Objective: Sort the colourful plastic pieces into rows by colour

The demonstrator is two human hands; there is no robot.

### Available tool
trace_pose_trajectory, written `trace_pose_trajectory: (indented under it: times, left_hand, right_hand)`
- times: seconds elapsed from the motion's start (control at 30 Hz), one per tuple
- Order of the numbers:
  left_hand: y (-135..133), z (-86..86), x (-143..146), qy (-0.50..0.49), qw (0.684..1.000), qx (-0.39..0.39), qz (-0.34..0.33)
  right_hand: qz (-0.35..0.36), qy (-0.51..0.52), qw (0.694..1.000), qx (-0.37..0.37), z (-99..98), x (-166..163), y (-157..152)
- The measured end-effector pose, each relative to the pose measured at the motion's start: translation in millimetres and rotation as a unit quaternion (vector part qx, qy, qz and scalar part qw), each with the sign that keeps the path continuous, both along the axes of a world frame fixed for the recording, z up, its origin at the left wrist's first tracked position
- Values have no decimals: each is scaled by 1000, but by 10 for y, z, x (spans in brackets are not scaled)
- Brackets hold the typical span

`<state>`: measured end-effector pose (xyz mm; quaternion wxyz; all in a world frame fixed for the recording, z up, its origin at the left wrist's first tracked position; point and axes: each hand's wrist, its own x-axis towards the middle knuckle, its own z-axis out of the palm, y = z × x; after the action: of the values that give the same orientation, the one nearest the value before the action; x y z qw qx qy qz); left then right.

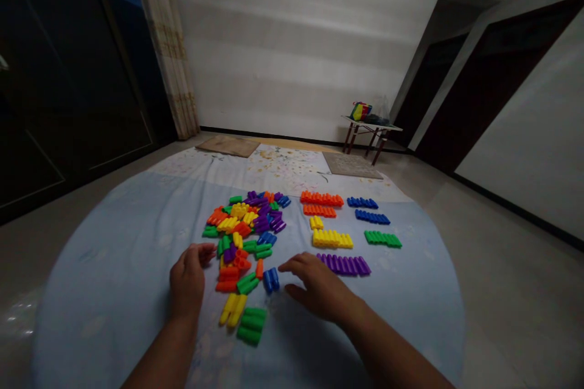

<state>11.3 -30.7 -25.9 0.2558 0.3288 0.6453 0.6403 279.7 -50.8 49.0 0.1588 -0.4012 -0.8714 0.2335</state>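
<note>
The left forearm (159, 355) and right forearm (396, 355) run off the bottom edge. Blocks in the pile (246, 225) cover one another. The colourful bundle (361, 110) on the far table (387, 127) is too small to make out.

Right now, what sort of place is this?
Probably a room in a home: pale blue bedsheet spread on the floor, beige patterned curtain beside dark glass doors, small red-legged table.

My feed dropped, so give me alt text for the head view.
Two bare hands reach out over a light blue sheet: the left hand beside a mixed pile of coloured blocks, the right hand near a blue block. Sorted single-colour rows lie to the right.
</note>
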Motion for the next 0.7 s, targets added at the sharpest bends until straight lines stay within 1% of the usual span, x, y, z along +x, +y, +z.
trace_pose_trajectory:
  times: [0.07, 0.17, 0.3, 0.4, 0.47, 0.57, 0.63, 0.7]
  left_hand:
    - [-10, -3, -2, -2, 1000, 1, 1]
    - [-22, 1, 3, 4, 1000, 1, 1]
    - [-23, 12, 17, 8, 1000, 5, -1]
    - [-24, 14, 15, 9, 1000, 1, -3]
    - [-26, 7, 2, 12, 1000, -6, -5]
    - [-15, -12, -27, 28, 999, -17, -13]
    - [-1, -20, -39, 37, 999, -23, -23]
    - [9, -16, -37, 39, 998, -31, -28]
  right_hand:
    - [34, -9, 999, 9, -41, -177, 8]
    - [52, 0, 999, 9, -135, -304, -21]
    - [68, 23, 997, -8, -208, -317, -142]
    - [65, 41, 997, -15, -160, -264, -204]
    - [32, 67, 997, -3, -108, -159, -182]
    - [-71, 108, 991, 35, -92, 168, -54]
    - [-155, 121, 979, 63, -151, 484, 55]
    - [-242, 122, 959, 85, -257, 824, 146]
